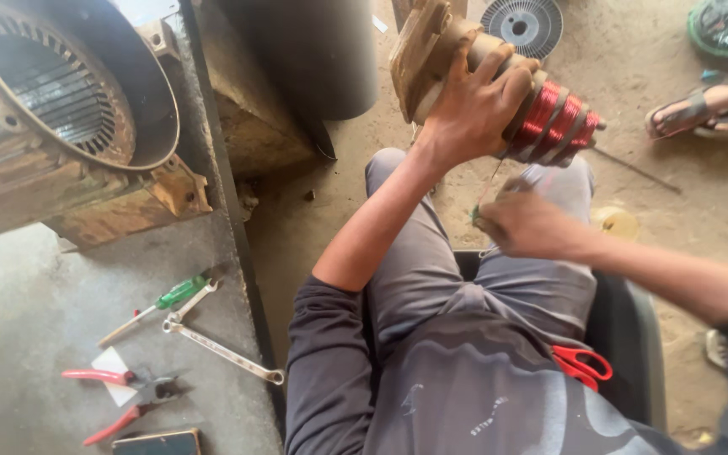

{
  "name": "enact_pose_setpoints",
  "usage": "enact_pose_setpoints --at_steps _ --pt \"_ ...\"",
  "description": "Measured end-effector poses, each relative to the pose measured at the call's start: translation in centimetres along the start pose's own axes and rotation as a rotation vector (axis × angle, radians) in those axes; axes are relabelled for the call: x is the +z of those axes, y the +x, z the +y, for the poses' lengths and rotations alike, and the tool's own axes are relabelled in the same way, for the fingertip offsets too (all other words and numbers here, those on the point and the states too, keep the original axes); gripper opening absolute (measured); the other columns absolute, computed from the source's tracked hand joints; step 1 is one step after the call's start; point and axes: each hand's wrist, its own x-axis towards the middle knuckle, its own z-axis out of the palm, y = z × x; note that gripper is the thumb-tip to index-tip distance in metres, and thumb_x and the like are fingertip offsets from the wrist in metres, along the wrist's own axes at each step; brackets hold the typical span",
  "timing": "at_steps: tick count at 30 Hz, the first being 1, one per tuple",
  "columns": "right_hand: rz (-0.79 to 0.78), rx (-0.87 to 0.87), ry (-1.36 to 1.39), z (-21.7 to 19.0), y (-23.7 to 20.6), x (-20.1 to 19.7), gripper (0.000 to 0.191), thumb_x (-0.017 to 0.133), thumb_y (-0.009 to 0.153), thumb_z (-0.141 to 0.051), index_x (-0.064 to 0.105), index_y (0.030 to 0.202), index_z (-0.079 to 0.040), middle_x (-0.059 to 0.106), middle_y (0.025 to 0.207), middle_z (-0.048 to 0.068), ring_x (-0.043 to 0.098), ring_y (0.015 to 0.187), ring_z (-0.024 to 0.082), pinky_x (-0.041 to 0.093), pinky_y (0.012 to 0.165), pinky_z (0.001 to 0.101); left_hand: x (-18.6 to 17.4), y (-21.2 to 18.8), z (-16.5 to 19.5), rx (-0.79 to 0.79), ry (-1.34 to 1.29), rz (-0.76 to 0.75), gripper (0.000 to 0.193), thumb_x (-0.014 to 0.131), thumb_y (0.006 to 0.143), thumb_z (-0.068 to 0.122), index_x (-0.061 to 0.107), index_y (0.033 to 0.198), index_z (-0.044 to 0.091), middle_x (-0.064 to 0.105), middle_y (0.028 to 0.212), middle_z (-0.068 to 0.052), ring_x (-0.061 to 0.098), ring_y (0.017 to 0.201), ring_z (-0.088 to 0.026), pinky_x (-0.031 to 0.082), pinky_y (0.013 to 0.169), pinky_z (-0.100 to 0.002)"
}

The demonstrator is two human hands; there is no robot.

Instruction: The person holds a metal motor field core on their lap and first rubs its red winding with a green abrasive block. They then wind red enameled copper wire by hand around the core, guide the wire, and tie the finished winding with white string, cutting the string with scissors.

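Scissors: red-handled scissors [581, 364] lie on the seat by your right hip, close enough to grab without getting up.
Lap: you sit with knees apart, so the work hangs over the gap between your legs rather than over the bench.
Left hand: your left hand [475, 105] is clamped over the top of the former [431, 50], fingers wrapped across it just beside the red coils [556, 122]; that grip seems to steady the block and keep the turns from slipping.
Coils: red copper windings sit in stepped grooves at the block's far end, above your right knee.
Right hand: your right hand [526, 226] is below the coils, fingers pinched together on what looks like a thin wire [490, 179] running up to them; it is too fine to be sure.
Bench: to your left, the bench [10, 337] carries a screwdriver [157, 305], a spanner [225, 352], red pliers [111, 379] and a phone [157, 442].
Stator: an empty stator [61, 93] rests on the bench's far end, slots open.
Floor: a wire spool [521, 24] lies beyond; someone's sandalled foot [693, 114] is near it.
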Motion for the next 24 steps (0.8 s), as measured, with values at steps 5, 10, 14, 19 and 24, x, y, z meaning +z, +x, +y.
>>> enact_pose_setpoints --at_steps 5,10,14,19,24 --pt "0.603 -0.012 -0.334 11.3 1.9 -13.9 0.029 0.07 0.087 -0.001 0.069 0.116 0.003 0.068 0.101 0.018 0.067 0.091 0.031 0.054 0.086 0.0403 -0.2 -0.9 0.0 0.068 -0.054 0.023 0.058 0.087 0.074 0.039 0.06 0.117 0.01 0.064 0.133 -0.006 0.052 0.132 -0.033 0.025 0.112 -0.071" --pt "0.22 0.06 -0.226 5.2 5.7 -2.9 0.018 0.065 0.089 -0.01 0.07 0.105 -0.004 0.069 0.087 0.017 0.069 0.084 0.031 0.053 0.081 0.0439 -0.4 -0.7 0.0 0.049 -0.03 0.019 0.061 0.088 0.071 0.041 0.061 0.116 0.01 0.064 0.131 -0.005 0.053 0.132 -0.034 0.024 0.115 -0.07" --pt "-0.018 0.013 -0.05 0.6 -0.1 -0.6 0.014 0.06 0.091 -0.016 0.071 0.097 -0.01 0.07 0.076 0.017 0.07 0.078 0.031 0.052 0.078 0.0468 -0.1 -0.2 0.0 0.009 0.022 -0.004 0.061 0.087 0.072 0.037 0.06 0.119 0.009 0.064 0.134 -0.004 0.052 0.135 -0.032 0.024 0.117 -0.07" --pt "0.577 0.044 -0.211 11.4 2.3 -14.2 0.012 0.072 0.097 -0.02 0.075 0.104 -0.011 0.07 0.092 0.01 0.068 0.085 0.025 0.053 0.081 0.037 -0.5 -0.7 0.4 0.065 0.009 0.014 0.063 0.088 0.073 0.036 0.059 0.123 0.011 0.062 0.137 -0.005 0.051 0.135 -0.033 0.024 0.112 -0.071" --pt "0.156 0.062 -0.209 4.1 4.9 -1.9 0.016 0.065 0.1 -0.025 0.071 0.092 -0.012 0.071 0.085 0.011 0.069 0.085 0.027 0.05 0.096 0.04 -0.7 0.0 0.1 -0.001 -0.032 -0.059 0.076 0.09 0.061 0.049 0.06 0.117 0.009 0.064 0.134 -0.005 0.05 0.135 -0.034 0.026 0.113 -0.072"
